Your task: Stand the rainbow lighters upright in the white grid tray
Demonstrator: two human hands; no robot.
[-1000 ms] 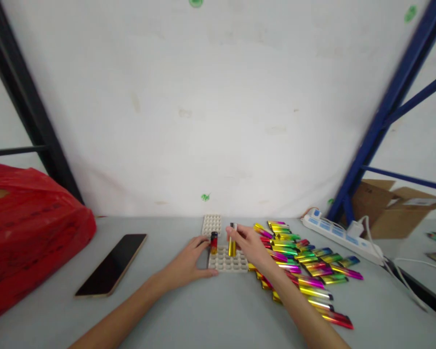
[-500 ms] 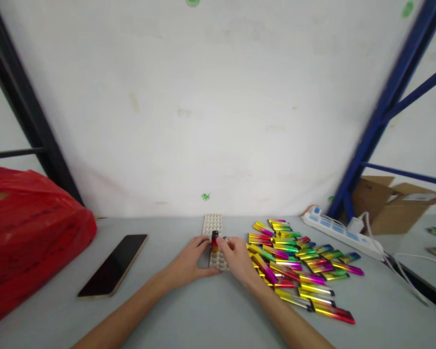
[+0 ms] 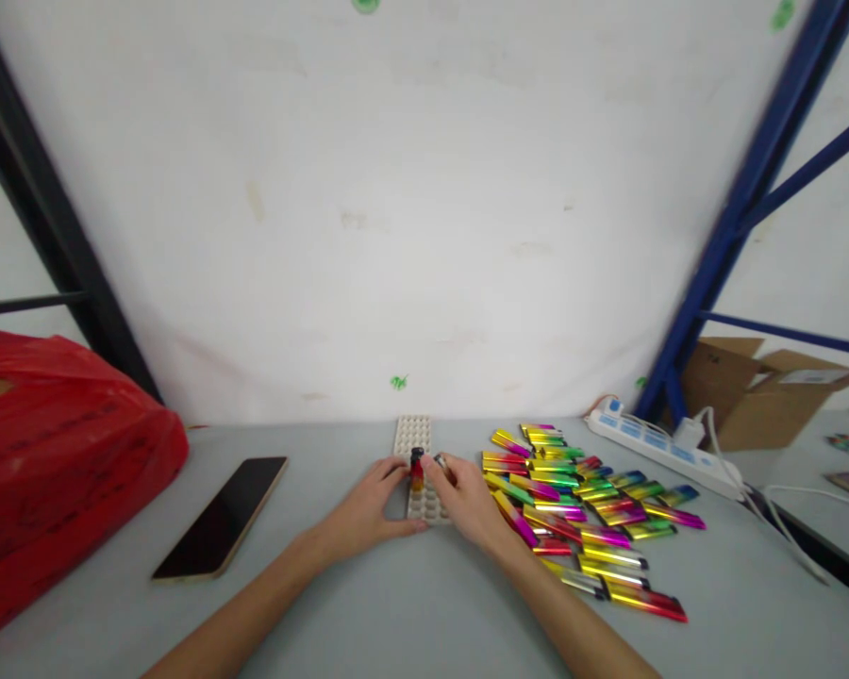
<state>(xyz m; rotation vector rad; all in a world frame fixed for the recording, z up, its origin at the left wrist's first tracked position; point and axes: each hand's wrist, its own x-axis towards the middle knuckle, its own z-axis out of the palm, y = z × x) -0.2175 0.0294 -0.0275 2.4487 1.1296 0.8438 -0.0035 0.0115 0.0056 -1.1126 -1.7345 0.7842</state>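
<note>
A pale tray with rows of holes (image 3: 413,432) lies at the table's middle. Upright over it stands a small red and amber lighter-like piece with a black top (image 3: 417,471). My left hand (image 3: 372,505) is at the tray's left side, thumb and fingers apart, its fingertips beside the upright piece. My right hand (image 3: 459,492) is on the other side, fingers closed on a small dark-ended object (image 3: 440,460) that they mostly hide. Close to its right lie many shiny multicoloured pieces (image 3: 556,478), piled flat.
A black phone (image 3: 219,519) lies at the left, near a red plastic bag (image 3: 63,462). At the right are a white power strip (image 3: 665,451) with cables, an open cardboard box (image 3: 757,401) and a blue metal post (image 3: 732,217). A white wall (image 3: 424,236) rises behind the table.
The whole view has shifted slightly. My right fingers have turned a little, and more of the small object in them shows. My left hand keeps nearly the same pose.
</note>
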